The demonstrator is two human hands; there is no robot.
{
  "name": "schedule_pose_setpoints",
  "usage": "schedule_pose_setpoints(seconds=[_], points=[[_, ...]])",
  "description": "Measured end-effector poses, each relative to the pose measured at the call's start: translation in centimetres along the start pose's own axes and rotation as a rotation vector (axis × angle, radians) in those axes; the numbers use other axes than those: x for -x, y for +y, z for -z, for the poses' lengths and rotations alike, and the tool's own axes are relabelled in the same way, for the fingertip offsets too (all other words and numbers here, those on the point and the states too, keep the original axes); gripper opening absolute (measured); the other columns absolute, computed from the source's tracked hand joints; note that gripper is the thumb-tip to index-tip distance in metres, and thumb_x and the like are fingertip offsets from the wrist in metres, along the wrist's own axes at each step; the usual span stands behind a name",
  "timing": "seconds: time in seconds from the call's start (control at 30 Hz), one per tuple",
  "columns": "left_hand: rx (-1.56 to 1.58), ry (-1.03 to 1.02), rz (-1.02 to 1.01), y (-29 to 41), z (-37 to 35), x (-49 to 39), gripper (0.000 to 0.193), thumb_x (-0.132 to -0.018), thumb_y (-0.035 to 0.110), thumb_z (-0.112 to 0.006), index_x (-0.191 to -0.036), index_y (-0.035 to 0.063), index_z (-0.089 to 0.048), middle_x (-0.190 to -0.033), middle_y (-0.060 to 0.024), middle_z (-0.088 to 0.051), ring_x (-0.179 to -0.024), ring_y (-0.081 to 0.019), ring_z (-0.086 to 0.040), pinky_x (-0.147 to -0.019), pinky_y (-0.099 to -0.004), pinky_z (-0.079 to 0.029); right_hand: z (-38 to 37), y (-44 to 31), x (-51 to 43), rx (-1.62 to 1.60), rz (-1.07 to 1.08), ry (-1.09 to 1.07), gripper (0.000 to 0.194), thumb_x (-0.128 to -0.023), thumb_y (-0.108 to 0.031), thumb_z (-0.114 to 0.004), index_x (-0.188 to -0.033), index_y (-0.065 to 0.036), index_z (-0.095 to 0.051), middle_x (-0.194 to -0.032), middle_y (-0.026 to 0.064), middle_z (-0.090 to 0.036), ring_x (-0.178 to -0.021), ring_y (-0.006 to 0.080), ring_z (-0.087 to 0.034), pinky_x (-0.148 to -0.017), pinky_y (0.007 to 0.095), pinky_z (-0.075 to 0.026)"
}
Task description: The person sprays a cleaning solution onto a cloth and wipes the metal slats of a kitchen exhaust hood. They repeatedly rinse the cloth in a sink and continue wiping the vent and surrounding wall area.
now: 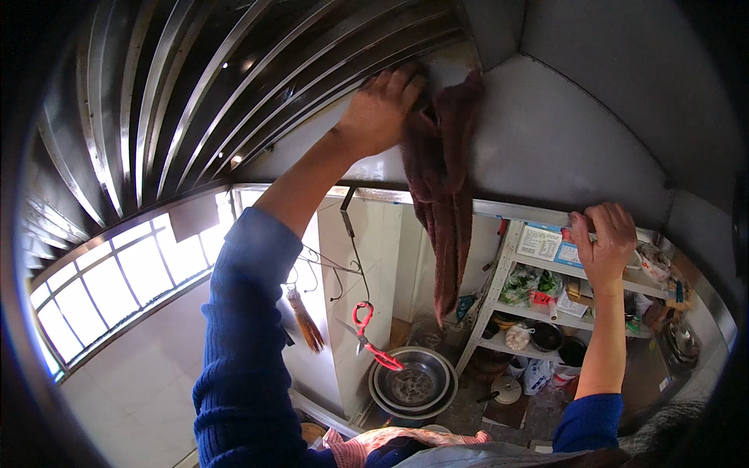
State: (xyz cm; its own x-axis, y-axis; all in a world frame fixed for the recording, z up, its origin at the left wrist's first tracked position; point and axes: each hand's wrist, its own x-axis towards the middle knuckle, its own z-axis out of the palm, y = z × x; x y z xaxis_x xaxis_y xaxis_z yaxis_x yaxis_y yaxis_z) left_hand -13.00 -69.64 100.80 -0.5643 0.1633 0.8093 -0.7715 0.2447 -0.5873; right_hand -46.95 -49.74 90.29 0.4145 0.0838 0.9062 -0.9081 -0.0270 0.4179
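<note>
My left hand [380, 114] is raised and closed on a dark brown cloth [442, 175], beside the metal slats [228, 105] of a range hood. The cloth hangs down past the hood's lower edge, and the hand hides part of its top. Farther right, my right hand [607, 243] has its fingers curled over the hood's metal rim [503, 209]. Behind both hands rises the hood's smooth inner metal panel [562, 134].
Red-handled scissors [380, 355] hang from a metal hook [350, 222] on the rim, near a small brush [307, 322]. Nested metal basins [409, 383] stand below. A white shelf unit [556, 316] holds bags and pots. A barred window [129, 263] is at left.
</note>
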Motion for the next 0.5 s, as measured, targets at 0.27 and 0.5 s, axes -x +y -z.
schedule_pose_setpoints(seconds=[0.27, 0.5], points=[[0.081, -0.259, 0.396, -2.1, 0.1, 6.7, 0.056, -0.075, 0.022, -0.073, -0.125, 0.0062, -0.052, -0.127, -0.0184, -0.049, -0.107, -0.0374, -0.058, -0.084, -0.043, -0.055, -0.1, 0.1, 0.0, 0.02, 0.008, 0.007, 0.025, -0.082, -0.022, -0.072, -0.07, -0.009, -0.055, -0.064, 0.0068, -0.052, -0.06, 0.0267, -0.052, -0.058, 0.0374, -0.04], [0.295, -0.345, 0.375, 6.2, 1.9, 2.4, 0.041, -0.078, 0.01, -0.066, -0.117, 0.002, -0.053, -0.118, -0.0229, -0.049, -0.105, -0.0409, -0.055, -0.086, -0.0456, -0.054, 0.3, 0.1, -0.5, 0.023, 0.015, -0.02, 0.025, -0.082, -0.021, -0.072, -0.07, -0.008, -0.054, -0.066, 0.0069, -0.053, -0.064, 0.0275, -0.053, -0.061, 0.0394, -0.042]])
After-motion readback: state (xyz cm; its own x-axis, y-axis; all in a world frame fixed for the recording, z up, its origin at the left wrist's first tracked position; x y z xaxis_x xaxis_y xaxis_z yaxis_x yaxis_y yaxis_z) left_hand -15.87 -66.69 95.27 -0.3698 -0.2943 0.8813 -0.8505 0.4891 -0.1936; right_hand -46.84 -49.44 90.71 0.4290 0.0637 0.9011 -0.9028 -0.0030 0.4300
